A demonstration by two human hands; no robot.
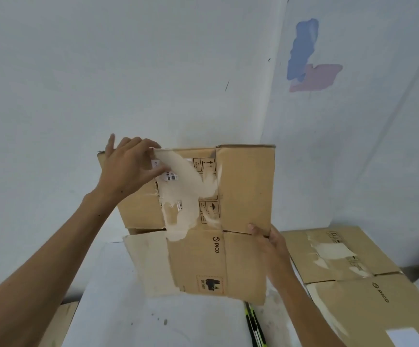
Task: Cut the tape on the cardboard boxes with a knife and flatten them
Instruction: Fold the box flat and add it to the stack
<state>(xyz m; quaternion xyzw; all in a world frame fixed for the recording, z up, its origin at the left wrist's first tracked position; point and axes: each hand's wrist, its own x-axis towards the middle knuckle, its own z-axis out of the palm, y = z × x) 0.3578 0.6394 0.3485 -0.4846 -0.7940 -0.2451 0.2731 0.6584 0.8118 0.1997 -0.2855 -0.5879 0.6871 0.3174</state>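
Observation:
A brown cardboard box [243, 191] printed with PICO is held up flattened in front of the white wall, its lower flaps hanging toward the table. My left hand [130, 169] pinches a peeling pale strip of tape or torn paper [178, 171] at the box's upper left. My right hand [271, 244] grips the box's right edge near the middle fold. A knife with a black and yellow-green handle [253, 324] lies on the table below the box, partly hidden by my right forearm.
A white table [153, 309] stands beneath the box. More brown PICO cartons [353, 279] lie flat at the right, with torn patches and a white label. Another piece of cardboard [63, 319] shows at the lower left. White walls meet in a corner behind.

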